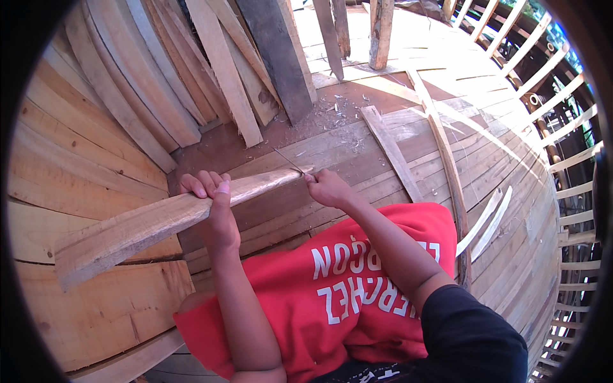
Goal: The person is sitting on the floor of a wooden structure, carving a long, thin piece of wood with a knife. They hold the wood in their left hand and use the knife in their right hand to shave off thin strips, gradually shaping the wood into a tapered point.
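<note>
A long plank [147, 223] of pale wood lies slantwise before me, its broad end at the left and its narrow, rough-edged end toward the right. My left hand [216, 198] is closed around its middle, with the thumb on the upper face. At the narrow tip, my right hand [329, 188] grips a thin, dark, blade-like tool [290, 161], which slants up and away to the left across the plank's end. Its handle is hidden inside my fist, so its exact kind is unclear. A red cloth garment [287, 274] with white lettering covers my lap.
Several boards [134, 76] lean at the upper left beside a curved plank wall [83, 166]. Shavings [338, 112] litter the plank floor [511, 210]. A short board [393, 153], a long curved strip [440, 140] and pale strips [488, 223] lie at the right. Upright posts [381, 35] stand beyond.
</note>
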